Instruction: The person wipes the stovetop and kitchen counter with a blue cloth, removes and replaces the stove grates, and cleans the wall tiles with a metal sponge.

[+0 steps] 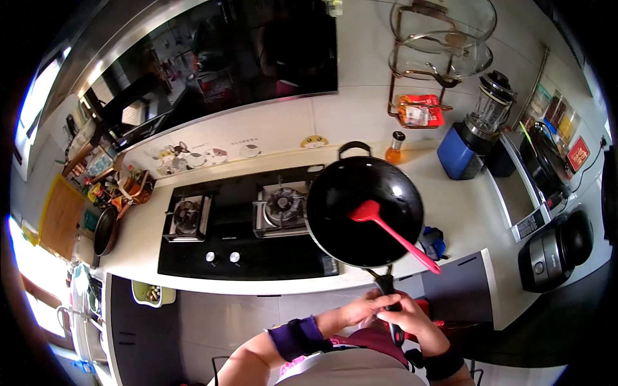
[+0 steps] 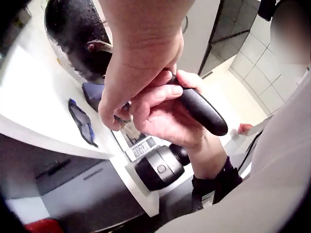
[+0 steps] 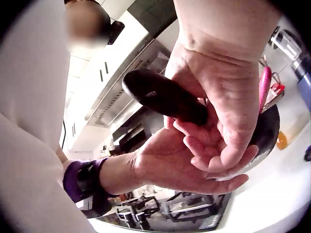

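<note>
A black wok is over the counter at the right side of the hob. Lying in it is a red spatula, its handle sticking out past the rim. My right hand grips the wok's black handle, the thumb along one side and the fingers curled under it. My left hand is at the same handle nearer the wok, its thumb side over the handle. In the right wrist view its long fingers lie below the right hand's fingers.
The black two-burner hob is left of the wok. A sauce bottle and a blue blender stand behind it. Close to the wok's right rim lies a blue item. A dark rounded appliance stands far right.
</note>
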Motion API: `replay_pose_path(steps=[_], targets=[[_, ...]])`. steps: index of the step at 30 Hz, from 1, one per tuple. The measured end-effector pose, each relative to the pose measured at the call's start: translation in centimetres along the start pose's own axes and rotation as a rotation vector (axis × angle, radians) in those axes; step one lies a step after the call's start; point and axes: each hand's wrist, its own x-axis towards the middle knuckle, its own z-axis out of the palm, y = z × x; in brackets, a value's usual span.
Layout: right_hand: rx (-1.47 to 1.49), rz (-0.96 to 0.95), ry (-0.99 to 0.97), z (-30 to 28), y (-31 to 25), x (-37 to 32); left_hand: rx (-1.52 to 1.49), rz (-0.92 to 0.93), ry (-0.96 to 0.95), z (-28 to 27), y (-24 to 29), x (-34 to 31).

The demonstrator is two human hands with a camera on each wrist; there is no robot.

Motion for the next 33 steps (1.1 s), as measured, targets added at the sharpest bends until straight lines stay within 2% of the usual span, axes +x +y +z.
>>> replay_pose_path(steps=[1, 2, 4, 5, 6, 10, 11, 12, 14, 15, 18, 19, 23, 24, 26, 28, 30, 31, 32, 33], targets=[[0.045, -0.025, -0.031, 1.4, 0.6, 1.8, 0.037, 0.037, 0.077, -2.2, -0.9, -0.6], [0.090, -0.049, -0.060, 2.7, 0.9, 3.4, 0.000, 0.129, 0.080, -2.8, 1.0, -2.9], [0.112, -0.181, -0.111, 6.2, -0.9, 6.4, 0.016, 0.188, 0.166, -4.6, 3.1, -6.1], [0.083, -0.212, -0.141, 7.1, 0.0, 8.2, 0.013, 0.214, 0.152, -5.8, 4.1, -7.4], [0.040, -0.186, -0.151, 8.0, 0.4, 10.0, 0.031, 0.209, 0.218, -6.4, 5.4, -8.7], [-0.036, -0.225, -0.084, 12.3, 0.0, 15.2, -0.025, 0.348, 0.199, -10.3, 7.5, -11.1], [-0.115, -0.169, -0.107, 12.8, 0.0, 16.2, -0.015, 0.372, 0.182, -10.3, 8.4, -11.9], [-0.148, -0.224, -0.042, 13.7, 0.1, 17.0, -0.027, 0.383, 0.180, -11.1, 8.6, -12.3], [-0.246, -0.119, -0.068, 14.5, -0.2, 18.1, -0.011, 0.405, 0.182, -12.5, 8.8, -12.9], [-0.240, -0.126, -0.030, 15.0, 0.2, 18.6, 0.005, 0.419, 0.172, -12.7, 9.1, -13.2], [-0.214, -0.111, -0.062, 15.5, 0.5, 19.6, -0.005, 0.416, 0.180, -13.8, 9.3, -13.6], [-0.279, -0.187, -0.024, 16.0, 0.9, 20.0, 0.000, 0.425, 0.185, -13.9, 9.4, -13.7], [-0.295, -0.265, 0.039, 16.8, 0.7, 20.0, -0.018, 0.417, 0.167, -14.8, 9.2, -13.8], [-0.239, -0.231, 0.084, 17.3, 0.8, 19.8, -0.013, 0.423, 0.169, -14.7, 9.3, -14.0], [-0.372, -0.105, -0.001, 17.0, 0.4, 20.0, 0.007, 0.403, 0.199, -14.6, 9.5, -14.4], [-0.376, -0.258, 0.055, 17.5, 1.0, 20.4, 0.062, 0.398, 0.194, -14.7, 9.8, -14.5], [-0.408, -0.251, 0.063, 17.7, 1.2, 20.4, 0.080, 0.360, 0.232, -14.9, 10.1, -15.1], [-0.460, -0.251, -0.007, 17.5, 1.6, 20.8, 0.099, 0.348, 0.218, -15.7, 9.9, -14.8], [-0.394, -0.321, -0.012, 17.5, 1.2, 20.3, 0.119, 0.337, 0.205, -16.5, 9.7, -14.5], [-0.453, -0.477, -0.033, 17.2, 2.8, 21.1, 0.129, 0.299, 0.243, -16.9, 9.7, -14.5]])
